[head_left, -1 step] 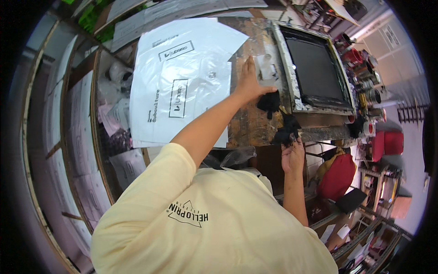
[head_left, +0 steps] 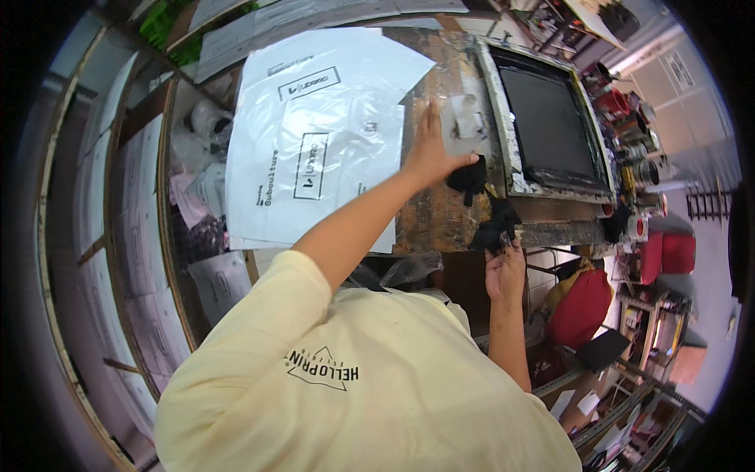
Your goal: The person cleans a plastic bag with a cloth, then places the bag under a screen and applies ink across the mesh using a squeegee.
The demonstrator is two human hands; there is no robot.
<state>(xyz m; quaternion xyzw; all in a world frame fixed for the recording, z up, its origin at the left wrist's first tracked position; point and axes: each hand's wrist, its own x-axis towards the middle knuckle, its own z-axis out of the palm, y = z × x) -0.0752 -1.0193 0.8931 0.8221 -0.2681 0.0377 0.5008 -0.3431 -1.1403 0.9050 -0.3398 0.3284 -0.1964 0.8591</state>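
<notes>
My left hand rests over the worn wooden table with its fingers stretched out and the thumb spread. The thumb tip meets a small black cloth; whether it presses on it is unclear. Down at the table's near edge, my right hand has its fingertips closed on a second dark cloth. Dark stains mark those fingers. Beyond my left hand lies a small clear plastic piece. To its right is a screen-printing frame with dark mesh.
Large white printed sheets cover the table's left part, under a glossy film. Several paint cans line the far right side. Shelves with white packages stand at the left. A red chair and a red cloth item are at the right.
The whole picture has shifted very slightly. Both hands stay in nearly the same place, and the cloths and the frame keep their positions on the table.
</notes>
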